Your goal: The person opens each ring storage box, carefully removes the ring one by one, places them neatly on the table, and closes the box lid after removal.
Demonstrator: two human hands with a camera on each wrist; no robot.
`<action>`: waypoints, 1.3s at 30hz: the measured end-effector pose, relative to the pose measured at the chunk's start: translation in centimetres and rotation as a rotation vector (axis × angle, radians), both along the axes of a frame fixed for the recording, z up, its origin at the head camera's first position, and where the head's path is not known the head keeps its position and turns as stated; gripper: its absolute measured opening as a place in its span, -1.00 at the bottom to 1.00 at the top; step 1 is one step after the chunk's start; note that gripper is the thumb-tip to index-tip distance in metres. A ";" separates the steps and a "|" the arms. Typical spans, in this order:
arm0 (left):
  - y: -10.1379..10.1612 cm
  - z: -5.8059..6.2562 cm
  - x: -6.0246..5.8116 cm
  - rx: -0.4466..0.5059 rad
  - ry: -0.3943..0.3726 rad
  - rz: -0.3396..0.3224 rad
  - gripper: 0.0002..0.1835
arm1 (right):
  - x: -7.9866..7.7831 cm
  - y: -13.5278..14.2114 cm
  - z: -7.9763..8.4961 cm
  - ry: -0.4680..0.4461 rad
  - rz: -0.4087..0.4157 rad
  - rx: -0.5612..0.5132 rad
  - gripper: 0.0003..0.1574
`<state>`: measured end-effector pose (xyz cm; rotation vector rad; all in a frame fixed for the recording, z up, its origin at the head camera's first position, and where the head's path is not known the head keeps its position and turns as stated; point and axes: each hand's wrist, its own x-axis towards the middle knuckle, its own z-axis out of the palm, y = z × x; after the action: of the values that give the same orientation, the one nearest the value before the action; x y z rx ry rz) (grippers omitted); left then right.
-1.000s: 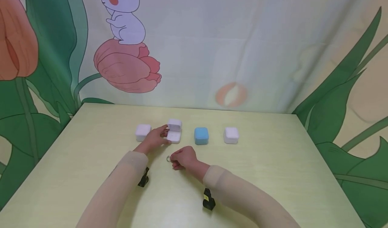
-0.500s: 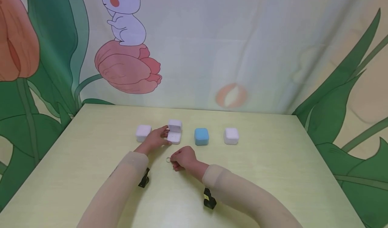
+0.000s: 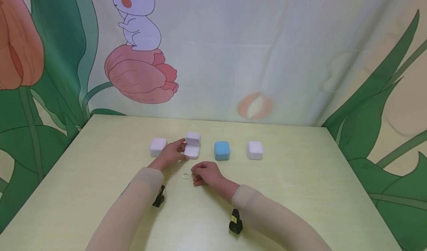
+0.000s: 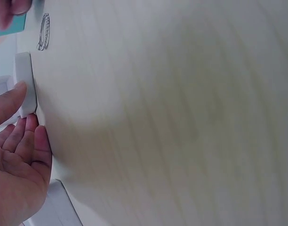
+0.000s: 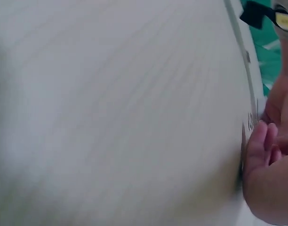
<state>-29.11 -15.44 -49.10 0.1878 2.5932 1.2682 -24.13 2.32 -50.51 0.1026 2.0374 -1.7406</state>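
Note:
On the table, a small silver ring (image 3: 185,176) lies between my two hands; the left wrist view shows tiny stones along its band (image 4: 44,32). My left hand (image 3: 171,152) holds a white ring box (image 3: 192,152) by its left side, thumb at the front. The box stands with its lid raised, hinge at the back. Just right of the ring is my right hand (image 3: 207,174), fingers loosely curled and holding nothing. In the right wrist view its fingertips (image 5: 260,126) overlap the area beside the ring.
A closed white box (image 3: 158,147) sits left of the held one, partly behind my left hand. To the right stand a closed blue box (image 3: 222,150) and another white box (image 3: 255,150). Behind the table (image 3: 300,191) hangs a printed curtain (image 3: 207,58).
My right hand has let go of the ring and drawn back slightly to the right. The ring now lies apart from its fingers. My left hand stays on the box.

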 end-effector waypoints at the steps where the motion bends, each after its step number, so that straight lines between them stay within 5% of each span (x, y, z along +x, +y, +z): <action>1: 0.0 0.0 0.0 -0.004 0.002 -0.002 -0.12 | -0.2 0.2 0.1 -0.001 -0.016 -0.032 -0.73; 9: 0.1 -0.1 -0.1 -0.007 0.003 -0.003 -0.14 | -2.2 0.8 2.3 0.096 -0.155 -0.251 -0.80; 16: 0.1 0.3 0.1 -0.003 -0.006 0.007 -0.13 | -3.9 0.2 3.5 0.189 -0.252 -0.189 -0.74; 23: 0.0 0.0 0.0 0.014 -0.027 0.021 -0.14 | -5.3 -0.8 3.4 0.173 -0.319 -0.151 -0.67; 31: 0.1 0.0 0.1 -0.003 -0.028 0.022 -0.15 | -5.8 -1.5 4.2 0.224 -0.227 0.074 -0.40; 39: -0.2 -0.2 -0.2 0.005 -0.024 0.001 -0.15 | -6.7 -1.4 4.7 0.208 -0.122 0.164 -0.38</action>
<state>-29.31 -15.62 -49.31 0.1719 2.5706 1.2699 -30.82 0.88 -45.83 0.1033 2.3692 -1.7144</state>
